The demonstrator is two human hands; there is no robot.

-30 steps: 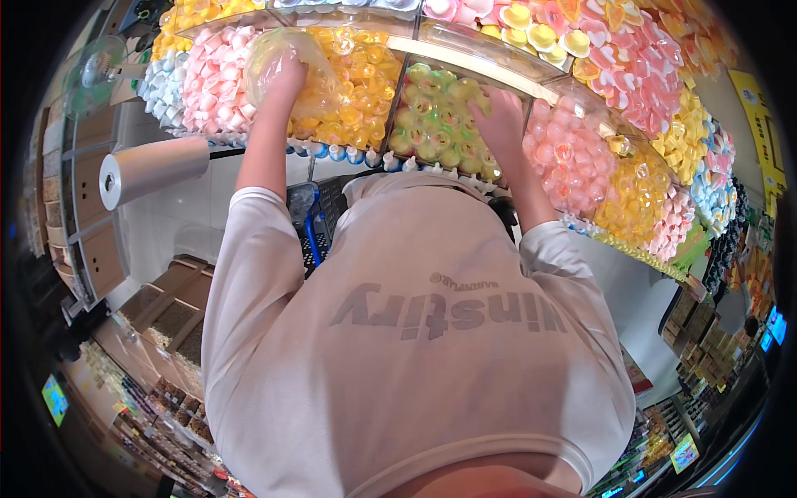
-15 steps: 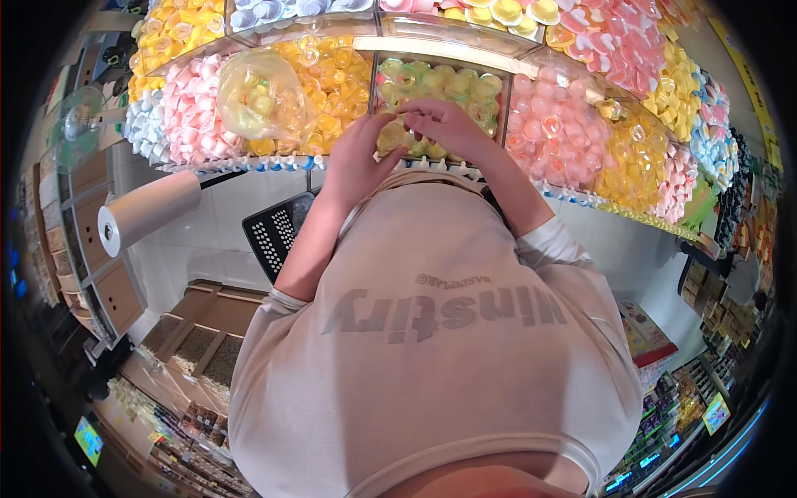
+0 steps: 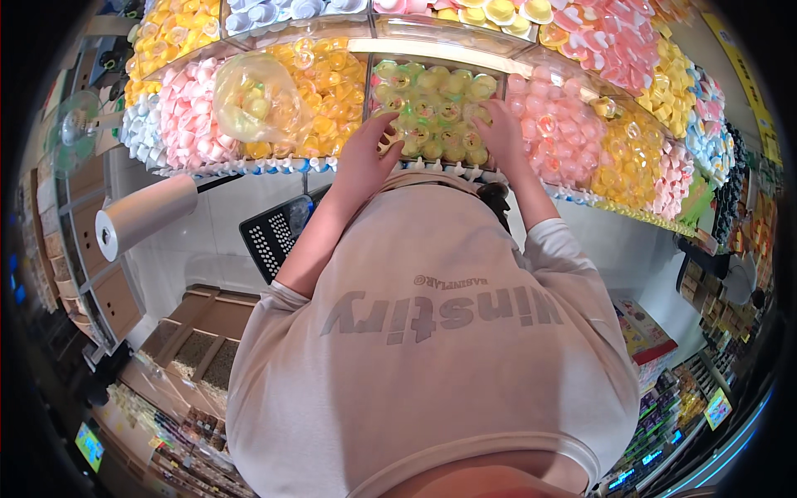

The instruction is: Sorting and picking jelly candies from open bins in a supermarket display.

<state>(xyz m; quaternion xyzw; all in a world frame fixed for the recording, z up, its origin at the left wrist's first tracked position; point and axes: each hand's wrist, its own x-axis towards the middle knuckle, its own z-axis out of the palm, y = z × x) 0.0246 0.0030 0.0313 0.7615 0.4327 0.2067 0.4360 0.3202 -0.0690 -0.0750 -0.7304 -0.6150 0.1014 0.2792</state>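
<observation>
My left hand [image 3: 372, 153] is at the lower left of a bin of green jelly cups [image 3: 433, 112], fingers curved and apart with nothing visible between them. My right hand [image 3: 501, 133] reaches to that bin's right side, fingers apart, fingertips at the cups; I cannot tell whether they touch. A translucent plastic bag [image 3: 259, 100] with some green cups inside lies across the bins of pale pink cups [image 3: 187, 116] and orange-yellow cups [image 3: 328, 87], left of my left hand.
Pink jellies [image 3: 552, 133] fill the bin to the right, and more bins [image 3: 598, 41] rise behind. A white bag roll [image 3: 145, 214] juts out at left. A black basket [image 3: 266, 241] is below the display. Wooden grain bins [image 3: 195, 340] stand at lower left.
My left hand has let go of the bag, which now lies on the bins, and moved right. My hands came together over the green cups, then separated, the right one moving rightward.
</observation>
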